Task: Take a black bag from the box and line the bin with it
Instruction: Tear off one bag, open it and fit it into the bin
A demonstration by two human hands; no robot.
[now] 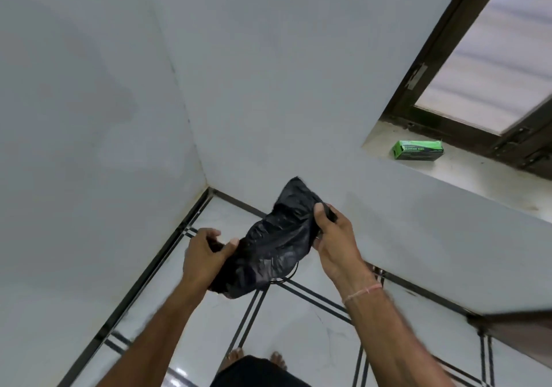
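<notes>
Single wide-angle head cam, tilted fwd & down into room corner (pixel 207 186); left hand (pixel 203 253), right hand (pixel 334 245) close in front.

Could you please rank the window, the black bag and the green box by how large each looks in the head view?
1. window, cut off by the frame.
2. black bag, crumpled and nearest the camera.
3. green box, farther off on the sill, so nearness may flatter the bag.

left hand (pixel 206 252) + right hand (pixel 334 237) grip black bag (pixel 274 243) | green box (pixel 418 150) on sill (pixel 478 174)
</notes>
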